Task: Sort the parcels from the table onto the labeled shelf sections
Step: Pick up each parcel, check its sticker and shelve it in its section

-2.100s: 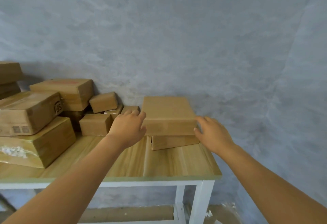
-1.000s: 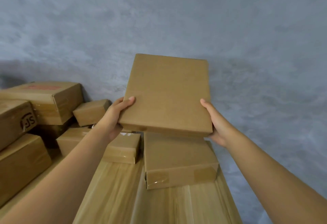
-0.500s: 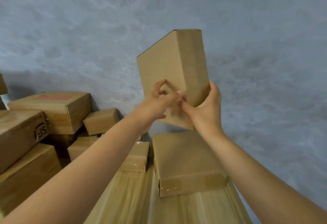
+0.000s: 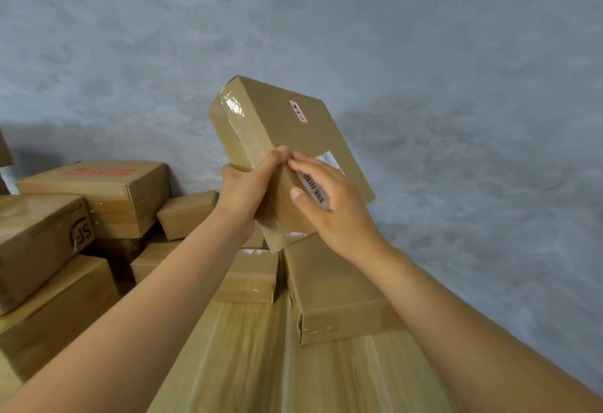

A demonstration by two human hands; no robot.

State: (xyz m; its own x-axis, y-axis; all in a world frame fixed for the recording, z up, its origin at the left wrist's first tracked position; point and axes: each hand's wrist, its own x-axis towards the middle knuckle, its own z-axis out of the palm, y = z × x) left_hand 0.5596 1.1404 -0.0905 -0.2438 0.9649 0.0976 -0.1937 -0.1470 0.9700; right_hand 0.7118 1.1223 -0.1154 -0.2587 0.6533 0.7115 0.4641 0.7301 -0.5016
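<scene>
The held parcel (image 4: pixel 287 138) is raised clear of the table (image 4: pixel 261 363), tilted, with its labelled broad face turned toward the camera. The left hand (image 4: pixel 246 192) grips the lower part of the parcel's narrow taped side, fingers curled round that edge; the right hand (image 4: pixel 326 204) holds the lower end of the broad face, thumb and fingers wrapped over the barcode label (image 4: pixel 313 189). The fingertips of both hands meet at the near long edge. Both grips sit at the parcel's lower end, so most of its body extends up and away from the hands; the long axis runs from the grip toward the upper left, leaning away from the person. A small red-bordered tag (image 4: pixel 298 112) lies above the grip on the same face, uncovered. Neither hand is clearly nearer; the right covers more of the face. No shelf is in view, so the direction to the destination cannot be told; the coming move probably depends on reading the tag first. Count: one parcel held; one flat parcel (image 4: pixel 329 295) directly below the grip on the table; at least six more parcels stacked to the left of the grip, including the parcel with a red label (image 4: pixel 98 191).
</scene>
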